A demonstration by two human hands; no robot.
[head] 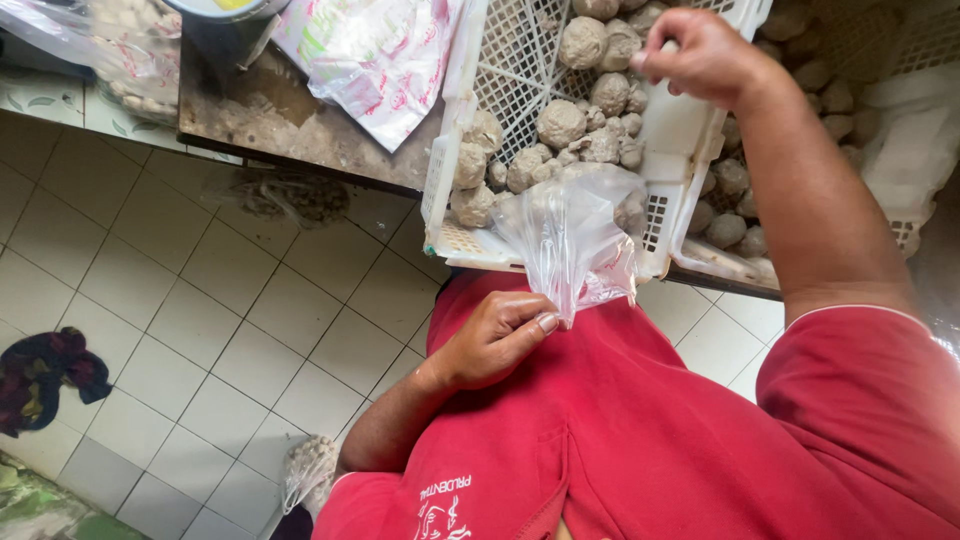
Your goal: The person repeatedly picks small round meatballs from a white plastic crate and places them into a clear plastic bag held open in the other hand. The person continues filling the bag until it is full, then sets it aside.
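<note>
A thin clear plastic bag [568, 240] hung open against the near lip of a white slatted plastic crate [672, 150], its long axis running from the pinched corner near the person's chest up and away to its wide mouth at the crate's edge. The left hand [492, 340] held that lower corner, its fingers [530, 318] closed tight on the film between thumb and forefinger, just above the red shirt [640, 430]. The bag's mouth pointed into the crate, touching a heap of round, grey-brown, dusty lumps [560, 122] that lay piled toward the near, lower end; whether any lump sat inside the bag could not be told through the creased film.

The right hand [705, 55] was at the crate's far side wall, its fingers curled over the rim or over a lump there; which of the two could not be told. The crate rested tilted on a worn brown desk [300, 130], beside a crumpled white-and-pink printed plastic sack [375, 55]. More of the same lumps filled a second white crate [880, 60] to the right. Below, a pale tiled floor [200, 330] carried a dark crumpled cloth [45, 375] well apart from the desk.
</note>
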